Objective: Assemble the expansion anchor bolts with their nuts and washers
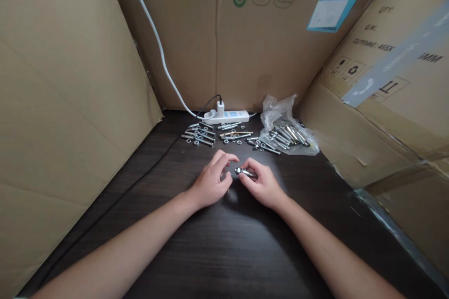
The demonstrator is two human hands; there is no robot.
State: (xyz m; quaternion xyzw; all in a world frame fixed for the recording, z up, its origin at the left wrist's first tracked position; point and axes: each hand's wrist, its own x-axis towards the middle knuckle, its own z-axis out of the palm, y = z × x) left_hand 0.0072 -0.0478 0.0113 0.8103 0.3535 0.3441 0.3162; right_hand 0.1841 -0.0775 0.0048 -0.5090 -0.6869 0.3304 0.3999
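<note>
My right hand [262, 184] is closed around a silver bolt [244, 172], whose head end sticks out to the left between the fingers. My left hand [211, 180] sits just left of it, fingers curled, thumb and forefinger pinched close to the bolt's end; whether they hold a small part I cannot make out. Both hands rest on the dark wooden table [224, 243]. Beyond them lie loose bolts, washers and nuts [200, 136] and a second small group [235, 134].
A clear plastic bag [285, 133] with several bolts lies at the back right. A white power strip [228, 116] with a plug and white cable sits against the back cardboard wall. Cardboard boxes [386, 103] close in left, back and right.
</note>
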